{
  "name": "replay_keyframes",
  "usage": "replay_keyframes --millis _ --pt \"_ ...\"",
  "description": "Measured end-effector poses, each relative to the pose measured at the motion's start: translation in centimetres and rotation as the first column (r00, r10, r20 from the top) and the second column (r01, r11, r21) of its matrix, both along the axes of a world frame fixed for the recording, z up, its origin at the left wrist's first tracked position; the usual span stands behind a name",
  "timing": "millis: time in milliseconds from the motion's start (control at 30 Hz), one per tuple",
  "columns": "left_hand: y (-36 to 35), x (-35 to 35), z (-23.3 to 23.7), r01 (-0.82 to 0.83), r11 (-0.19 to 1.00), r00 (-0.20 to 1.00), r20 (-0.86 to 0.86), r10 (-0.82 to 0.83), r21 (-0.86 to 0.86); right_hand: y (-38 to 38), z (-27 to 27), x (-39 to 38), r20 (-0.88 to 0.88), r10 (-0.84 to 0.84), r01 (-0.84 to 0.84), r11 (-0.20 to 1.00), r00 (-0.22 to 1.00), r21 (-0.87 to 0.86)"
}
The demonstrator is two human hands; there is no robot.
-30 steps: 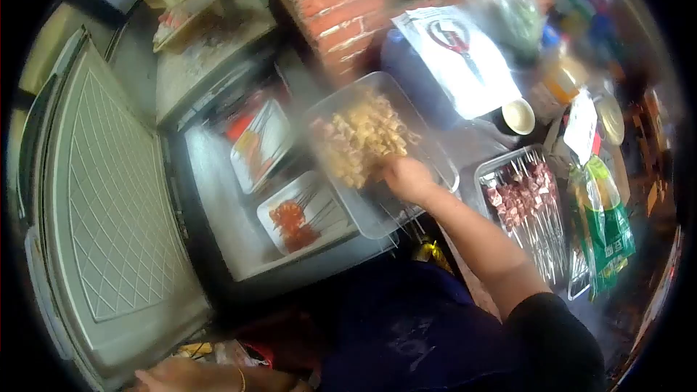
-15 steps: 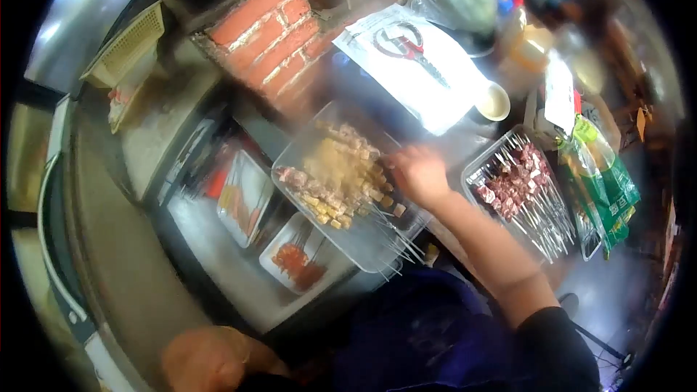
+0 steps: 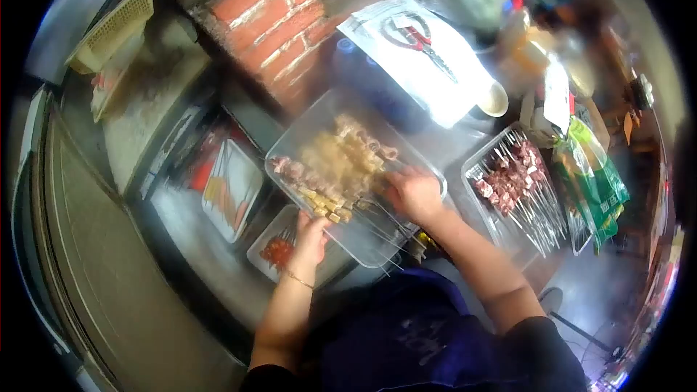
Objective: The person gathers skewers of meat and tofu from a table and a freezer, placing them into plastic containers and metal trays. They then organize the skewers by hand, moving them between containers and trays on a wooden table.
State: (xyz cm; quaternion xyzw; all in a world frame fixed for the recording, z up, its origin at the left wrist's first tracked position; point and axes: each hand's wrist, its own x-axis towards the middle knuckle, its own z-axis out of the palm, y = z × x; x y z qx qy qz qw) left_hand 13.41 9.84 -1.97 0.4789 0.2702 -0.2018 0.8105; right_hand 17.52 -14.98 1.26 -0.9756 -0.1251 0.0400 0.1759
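Observation:
A clear plastic tray [image 3: 388, 243] holds several skewers of pale meat and yellowish cubes [image 3: 341, 167], dusted with a tan powder. My left hand [image 3: 314, 234] grips the tray's near left edge, thumb on the rim. Over the right side of the skewers is my right hand [image 3: 415, 194], its fingers curled down among them; the fingertips are hidden, so what they hold cannot be made out. Bare sticks stick out toward the tray's near right corner. To the right lies a second clear tray [image 3: 475, 167] with skewers of raw red meat [image 3: 514, 178].
White trays with sausages [image 3: 231, 199] and red skewered food [image 3: 277, 252] sit at left. Behind are a brick pillar [image 3: 265, 18], a white packet [image 3: 443, 94] with scissors [image 3: 420, 38] on it, and a cup [image 3: 495, 100]. A green bag [image 3: 599, 189] stands at far right.
My left hand has come up from below and taken hold of the tray's edge. My right hand has moved slightly down and left, further into the skewers.

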Motion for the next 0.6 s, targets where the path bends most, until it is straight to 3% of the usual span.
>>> replay_keyframes --millis 100,133,233,267,300,367,433,500,533,600 --pt "1.6 1.2 -1.5 0.142 0.99 0.99 -0.03 -0.141 0.025 -0.5 0.7 0.2 0.274 -0.084 0.083 0.996 0.958 0.019" --pt "1.8 1.5 -1.0 0.143 0.989 0.989 -0.055 -0.141 0.036 -0.7 -0.5 0.5 0.101 -0.131 0.119 0.986 0.986 0.118" --pt "1.9 0.4 -0.9 0.113 0.99 0.991 -0.082 -0.107 0.082 -1.9 -1.7 1.7 -0.006 -0.082 0.08 0.945 0.997 0.316" --pt "1.6 -0.4 -1.1 0.077 0.992 0.993 -0.099 -0.067 0.099 -2.5 -1.5 1.5 0.01 -0.061 0.054 0.941 0.998 0.335" --pt "2.1 -1.4 -1.2 0.12 0.992 0.99 -0.066 -0.122 -0.034 -2.4 -0.7 0.9 0.049 -0.033 0.019 0.965 0.998 0.263" --pt "1.8 -3.1 2.8 -0.012 0.999 0.999 -0.043 0.013 0.035 -1.1 2.6 0.8 0.132 0.024 -0.063 0.95 0.991 0.305" --pt "-0.5 -2.8 6.0 -0.026 0.996 0.997 0.07 0.02 0.081 -3.6 5.4 0.3 0.198 0.016 -0.087 0.931 0.98 0.354" --pt "-2.2 -2.3 10.1 0.056 0.993 0.97 0.229 -0.078 0.102 -5.8 8.1 0.4 0.297 0.034 -0.157 0.903 0.954 0.4" --pt "-3.4 -1.8 12.7 0.059 0.993 0.97 0.23 -0.08 0.098 -7.1 9.3 0.3 0.341 0.029 -0.171 0.904 0.939 0.392" --pt "-5.8 -1.5 15.0 0.198 0.98 0.927 0.329 -0.182 -0.016 -10.0 12.4 -0.6 0.405 0.036 -0.189 0.919 0.914 0.346"
